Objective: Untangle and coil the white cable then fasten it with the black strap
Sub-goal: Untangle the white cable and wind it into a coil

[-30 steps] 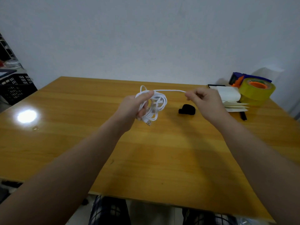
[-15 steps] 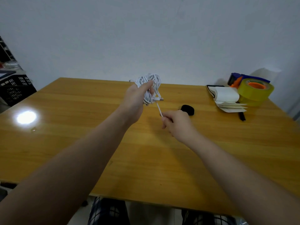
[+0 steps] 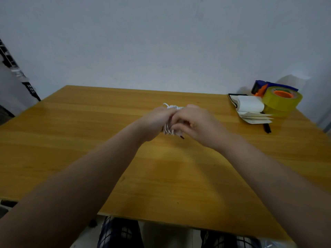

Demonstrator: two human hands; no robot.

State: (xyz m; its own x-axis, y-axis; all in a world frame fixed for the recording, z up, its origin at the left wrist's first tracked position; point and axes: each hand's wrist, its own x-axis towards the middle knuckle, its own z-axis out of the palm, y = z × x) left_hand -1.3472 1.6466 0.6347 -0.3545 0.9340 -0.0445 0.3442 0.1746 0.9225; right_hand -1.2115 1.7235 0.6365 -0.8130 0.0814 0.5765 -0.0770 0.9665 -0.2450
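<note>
The white cable (image 3: 168, 130) is bunched into a tight bundle above the middle of the wooden table (image 3: 89, 133). My left hand (image 3: 156, 120) grips the bundle from the left. My right hand (image 3: 198, 123) meets it from the right, fingers curled against the coils. A short black end, seemingly the black strap (image 3: 182, 137), sticks out below my right fingers. A loop of cable shows above my knuckles. The rest of the strap and most of the coil are hidden by my hands. The picture is slightly blurred.
At the table's far right stand a yellow tape roll (image 3: 283, 103), a blue and orange tape dispenser (image 3: 260, 88), an open white notebook (image 3: 249, 106) and a black pen (image 3: 267, 129). A dark rack (image 3: 29, 87) is at the left beyond the table.
My right hand left the loose cable end and came up against the bundle in my left hand. The black strap no longer lies on the table. My left hand lowered a little.
</note>
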